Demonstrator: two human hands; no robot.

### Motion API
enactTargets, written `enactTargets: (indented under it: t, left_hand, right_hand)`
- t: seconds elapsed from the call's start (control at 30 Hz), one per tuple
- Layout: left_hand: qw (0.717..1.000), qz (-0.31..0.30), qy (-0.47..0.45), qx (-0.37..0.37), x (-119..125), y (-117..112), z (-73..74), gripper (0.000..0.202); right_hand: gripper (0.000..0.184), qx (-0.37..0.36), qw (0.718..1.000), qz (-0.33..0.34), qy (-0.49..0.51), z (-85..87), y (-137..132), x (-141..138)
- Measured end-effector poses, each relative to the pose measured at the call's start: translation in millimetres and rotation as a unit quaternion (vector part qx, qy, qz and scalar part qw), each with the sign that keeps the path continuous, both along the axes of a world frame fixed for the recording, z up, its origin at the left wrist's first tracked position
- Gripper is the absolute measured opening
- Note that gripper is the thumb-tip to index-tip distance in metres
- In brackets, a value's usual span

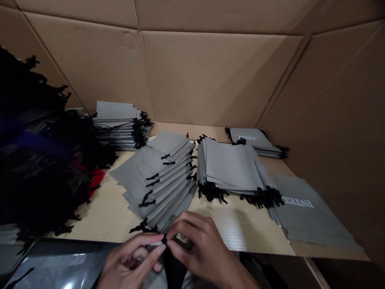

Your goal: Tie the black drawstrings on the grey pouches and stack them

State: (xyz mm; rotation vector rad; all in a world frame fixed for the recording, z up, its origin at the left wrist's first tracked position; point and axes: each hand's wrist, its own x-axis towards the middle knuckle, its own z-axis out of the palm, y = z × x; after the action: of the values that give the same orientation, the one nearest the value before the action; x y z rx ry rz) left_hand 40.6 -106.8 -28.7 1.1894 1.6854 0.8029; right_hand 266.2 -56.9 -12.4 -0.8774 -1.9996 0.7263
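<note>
Left hand (130, 261), right hand (200, 247) — pinching one black drawstring (164, 240)

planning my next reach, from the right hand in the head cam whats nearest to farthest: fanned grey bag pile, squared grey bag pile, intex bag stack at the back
From the right hand:
1. Fanned grey bag pile: just ahead, slightly left.
2. Squared grey bag pile: ahead, to the right.
3. Intex bag stack: farthest, at the back right by the cardboard wall.
</note>
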Motion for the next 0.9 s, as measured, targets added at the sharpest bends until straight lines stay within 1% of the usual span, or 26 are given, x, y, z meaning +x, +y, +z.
enactTargets:
  t: [0.13, 0.2, 0.3, 0.37, 0.43, 0.57, 0.67, 0.77, 0.9]
  left_hand:
    - [0.999, -0.017, -0.041, -0.012, -4, 5, 3.5, 0.048]
    - [0.997, -0.027, -0.058, -0.029, -6, 6, 3.6, 0.053]
    - [0.996, -0.021, -0.073, -0.053, -7, 8, 2.0, 0.062]
    - [0.994, -0.013, -0.087, -0.066, -9, 9, -1.1, 0.067]
    - [0.991, -0.02, -0.11, -0.076, -12, 10, -6.9, 0.068]
    - [0.984, -0.051, -0.156, -0.065, -27, 10, -23.2, 0.05]
    - [0.982, -0.088, -0.161, -0.037, -37, 9, -31.0, 0.04]
    - [0.986, -0.096, -0.136, -0.009, -39, 7, -31.5, 0.035]
    - [0.99, -0.099, -0.1, 0.03, -28, 6, -27.6, 0.028]
  right_hand:
    - [0.023, -0.009, 1.0, 0.019, -0.019, 6.5, 0, 3]
    - [0.023, -0.001, 1.0, 0.019, -0.022, 7.8, 0, 5]
    - [0.022, 0.017, 1.0, 0.018, -0.018, 6.3, 1, 5]
    - [0.021, 0.023, 0.999, 0.015, -0.019, 4.2, 1, 4]
    - [0.019, 0.024, 0.999, 0.007, -0.021, 2.4, 1, 3]
    - [0.019, 0.012, 1.0, -0.001, -0.013, 1.1, 0, 2]
    - [0.022, -0.003, 1.0, 0.005, -0.012, 2.2, 0, 2]
    - [0.025, -0.016, 0.999, 0.007, -0.035, 3.1, -1, 2]
    - [0.028, -0.004, 0.998, 0.003, -0.06, -2.3, -5, 0]
